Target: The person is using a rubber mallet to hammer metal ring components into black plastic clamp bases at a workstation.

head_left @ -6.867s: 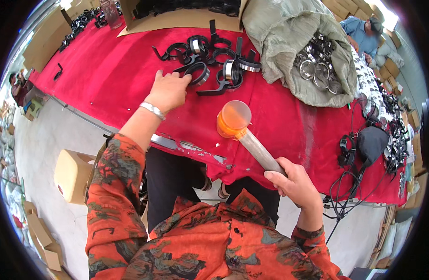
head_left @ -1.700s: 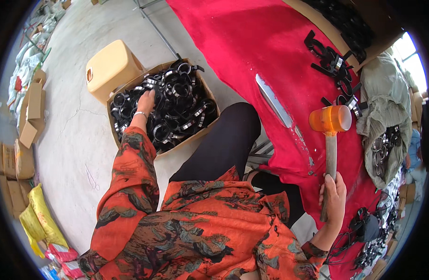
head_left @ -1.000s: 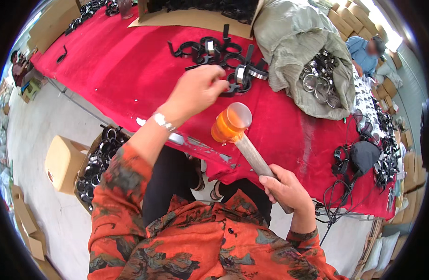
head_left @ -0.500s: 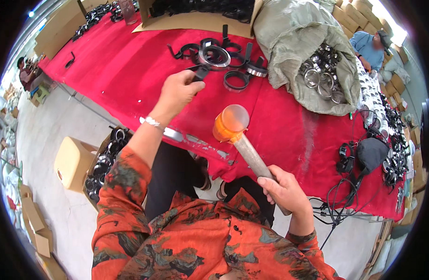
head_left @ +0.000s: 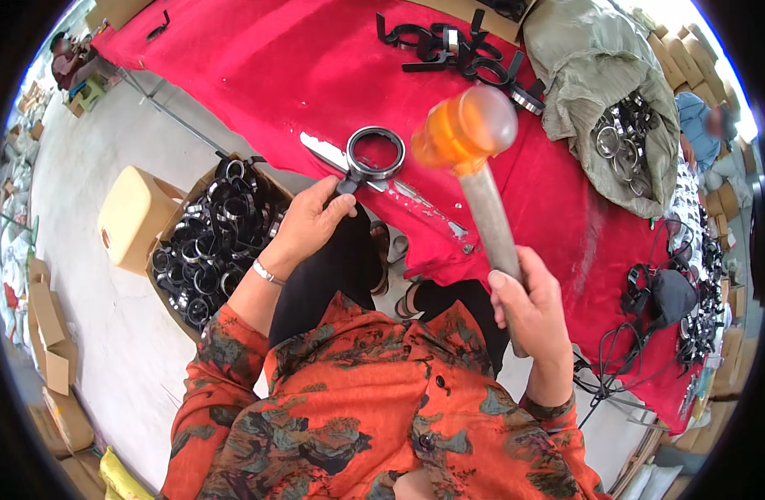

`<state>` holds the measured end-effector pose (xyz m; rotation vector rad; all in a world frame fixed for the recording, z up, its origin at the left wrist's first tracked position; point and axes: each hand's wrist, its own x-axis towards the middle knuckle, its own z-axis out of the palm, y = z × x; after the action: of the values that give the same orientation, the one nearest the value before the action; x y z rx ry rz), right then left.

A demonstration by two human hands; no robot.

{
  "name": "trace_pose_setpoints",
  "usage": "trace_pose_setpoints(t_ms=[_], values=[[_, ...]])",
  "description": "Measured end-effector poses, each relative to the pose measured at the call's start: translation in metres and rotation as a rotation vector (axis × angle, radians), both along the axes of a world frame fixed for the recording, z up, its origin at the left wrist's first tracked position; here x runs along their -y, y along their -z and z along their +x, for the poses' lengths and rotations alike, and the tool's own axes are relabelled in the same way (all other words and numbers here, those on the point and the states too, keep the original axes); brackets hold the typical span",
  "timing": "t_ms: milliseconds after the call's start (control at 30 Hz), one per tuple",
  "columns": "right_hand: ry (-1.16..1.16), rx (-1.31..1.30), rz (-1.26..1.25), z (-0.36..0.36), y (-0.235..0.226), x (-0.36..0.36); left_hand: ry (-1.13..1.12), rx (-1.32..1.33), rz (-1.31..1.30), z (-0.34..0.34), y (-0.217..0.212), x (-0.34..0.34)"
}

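My left hand (head_left: pixel 311 221) is closed round the short black handle of a ring-shaped part (head_left: pixel 361 170). Its round frame is black with a silver metal band, and it lies at the near edge of the red-covered table (head_left: pixel 274 92), beside a worn white strip. In my right hand (head_left: pixel 530 304) is a mallet (head_left: pixel 489 212), gripped by its grey shaft. The mallet's translucent orange head is up above the cloth, to the right of the ring and apart from it. Farther back lie several similar black handled rings (head_left: pixel 485 73) in a loose cluster.
A grey-green woven sack (head_left: pixel 578 92) with metal rings (head_left: pixel 625 154) stands at the back right. Black cables (head_left: pixel 620 354) hang over the right edge. Left of my legs are a carton of black rings (head_left: pixel 211 250) and a beige stool (head_left: pixel 135 217). A person (head_left: pixel 700 125) sits far right.
My left hand has brought the black handled ring from beside the cluster to the near table edge. The mallet has risen in my right hand. The whole view has shifted too.
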<state>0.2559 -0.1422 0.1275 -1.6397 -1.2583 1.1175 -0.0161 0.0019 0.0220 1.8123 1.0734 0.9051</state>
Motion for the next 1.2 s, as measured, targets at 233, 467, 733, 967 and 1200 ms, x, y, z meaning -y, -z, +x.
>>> trace_pose_setpoints(t_ms=[233, 467, 733, 967, 1200], values=[[-0.079, 0.369, 0.172, -0.013, 0.002, 0.002, -0.029, 0.237, 0.053, 0.014, 0.027, 0.004], [-0.090, 0.242, 0.068, -0.013, -0.017, -0.008, -0.114, 0.250, 0.125, 0.017, 0.034, 0.003], [-0.331, 0.691, 0.129, -0.054, -0.001, -0.056, -0.134, 0.218, 0.082, 0.023, 0.023, 0.006], [-0.239, 0.416, 0.305, -0.062, -0.049, -0.079, -0.179, 0.179, 0.120, 0.016, 0.034, 0.010], [-0.217, 0.575, -0.071, -0.035, -0.023, -0.125, -0.137, 0.198, 0.073, 0.019, 0.025, 0.003]])
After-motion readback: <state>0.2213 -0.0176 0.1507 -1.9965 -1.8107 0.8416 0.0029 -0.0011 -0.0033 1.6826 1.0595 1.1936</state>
